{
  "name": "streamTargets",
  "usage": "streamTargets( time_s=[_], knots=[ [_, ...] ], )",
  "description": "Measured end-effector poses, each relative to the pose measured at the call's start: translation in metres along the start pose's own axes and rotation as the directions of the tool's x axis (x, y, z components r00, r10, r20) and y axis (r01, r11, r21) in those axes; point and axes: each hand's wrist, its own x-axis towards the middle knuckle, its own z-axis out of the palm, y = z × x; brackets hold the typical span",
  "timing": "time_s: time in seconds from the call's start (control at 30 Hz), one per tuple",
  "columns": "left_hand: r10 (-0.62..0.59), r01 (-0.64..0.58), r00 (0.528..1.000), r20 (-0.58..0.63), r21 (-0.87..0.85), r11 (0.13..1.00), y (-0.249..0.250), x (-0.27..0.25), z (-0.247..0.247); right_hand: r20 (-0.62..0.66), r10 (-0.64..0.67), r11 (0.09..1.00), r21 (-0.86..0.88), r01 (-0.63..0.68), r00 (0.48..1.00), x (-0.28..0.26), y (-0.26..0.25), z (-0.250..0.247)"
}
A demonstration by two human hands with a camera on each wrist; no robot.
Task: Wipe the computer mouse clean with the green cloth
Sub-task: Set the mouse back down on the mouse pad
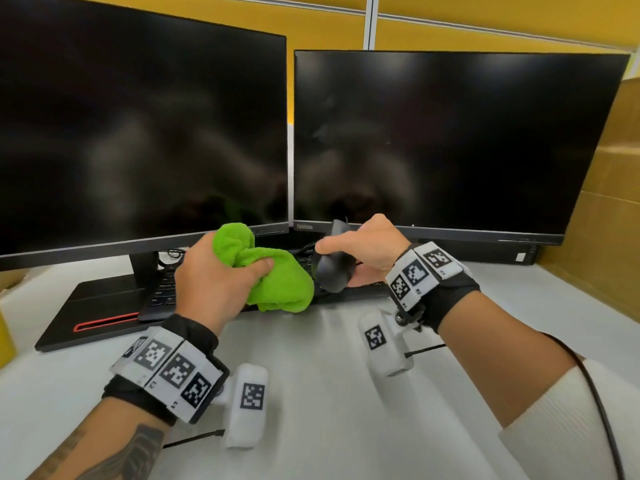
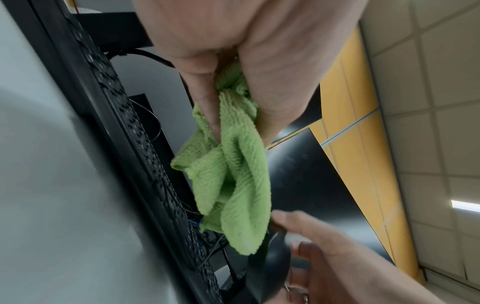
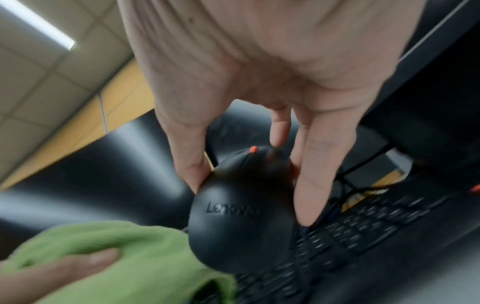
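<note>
**Q:** Where are the task's objects, and what does each hand have?

**A:** The computer mouse is held off the desk, above the black keyboard and near the lower edge of the right monitor. The right hand grips it from the right side: thumb on the near-left flank, fingers curled along the opposite flank, palm clear of the shell. The left hand is closed around the bunched green cloth, thumb pressed over the folds; a loose lobe of cloth hangs toward the mouse and touches or almost touches its left side.

**Q:** How will the mouse handle?

**A:** Judged light and rigid, with a smooth, slightly glossy shell that may slip under sideways rubbing. The flank pinch shown leaves the logo-bearing back open for wiping. The red scroll wheel and the buttons are the moving parts, so lighter pressure suits them. A cable appears to leave the far end; its run is not clear.

**Q:** And the cloth?

**A:** Soft, looped terry, limp and compliant; it conforms to curves but gives little firmness unless backed by fingertips. A pad of cloth over the fingers would likely wipe better than the hanging lobe.

**Q:** Stage of task?

**A:** Apparently at or just short of cloth contact; much of the shell looks left to wipe.
</note>
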Motion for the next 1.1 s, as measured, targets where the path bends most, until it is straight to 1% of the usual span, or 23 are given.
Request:
streamTargets(
  time_s=[0.1,0.17,0.23,0.3,0.4,0.47,0.53,0.6,0.73,0.8,1.1],
  knots=[
    [-0.009,0.009,1.0,0.023,-0.008,1.0,0.002,-0.003,0.004,-0.035,-0.002,0.971,-0.237,-0.006,0.999,0.002,0.011,-0.025],
    [0.001,-0.001,1.0,0.031,0.009,1.0,0.001,-0.004,0.005,-0.017,0.03,0.948,-0.317,-0.034,0.999,0.003,0.015,-0.044],
    [0.018,-0.019,0.999,0.032,0.032,0.999,0.0,-0.003,0.004,-0.006,0.09,0.935,-0.343,-0.086,0.996,0.006,0.018,-0.058],
    [0.035,-0.038,0.998,0.042,0.051,0.998,-0.001,-0.003,0.004,-0.057,0.111,0.897,-0.424,-0.125,0.992,0.014,0.019,-0.064],
    [0.035,-0.038,0.998,0.057,0.049,0.998,-0.002,-0.003,0.004,-0.141,0.078,0.816,-0.56,-0.144,0.987,0.033,0.023,-0.071],
    [0.021,-0.023,0.998,0.063,0.031,0.999,-0.003,-0.002,0.003,-0.198,0.055,0.759,-0.629,-0.17,0.979,0.033,0.022,-0.076],
    [0.013,-0.015,0.997,0.076,0.021,1.0,-0.005,-0.001,0.003,-0.26,0.031,0.731,-0.653,-0.199,0.965,0.037,0.024,-0.083],
    [0.011,-0.013,0.996,0.086,0.023,1.0,-0.006,0.0,0.003,-0.284,0.01,0.713,-0.671,-0.206,0.959,0.043,0.029,-0.086],
    [0.011,-0.016,0.995,0.096,0.049,0.999,-0.005,-0.001,0.003,-0.287,0.007,0.668,-0.712,-0.218,0.958,0.052,0.046,-0.083],
    [0.012,-0.017,0.995,0.101,0.049,0.999,-0.004,-0.001,0.003,-0.299,0.008,0.671,-0.706,-0.227,0.954,0.056,0.053,-0.082],
    [0.014,-0.019,0.993,0.121,0.043,0.999,-0.003,-0.002,0.003,-0.276,0.04,0.627,-0.742,-0.239,0.96,0.064,0.054,-0.084]
  ],
)
